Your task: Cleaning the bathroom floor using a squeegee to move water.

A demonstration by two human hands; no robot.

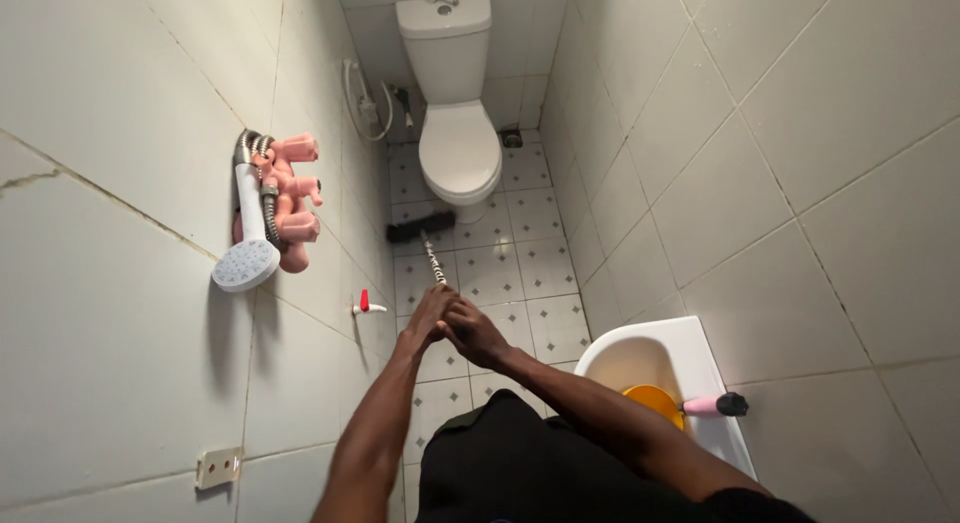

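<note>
Both my hands grip the top of a long patterned broom handle (434,260). My left hand (429,314) and my right hand (472,330) are clasped close together around it. The handle slants away from me to a dark brush head (420,228), which rests on the patterned floor tiles (535,273) just in front of the white toilet (458,148). The toilet lid is down.
A pink shower mixer with a white shower head (248,263) hangs on the left wall, above a small tap with a red handle (366,306). A white sink (665,368) with an orange bowl and a pink tap sits at lower right. Tiled walls stand close on both sides.
</note>
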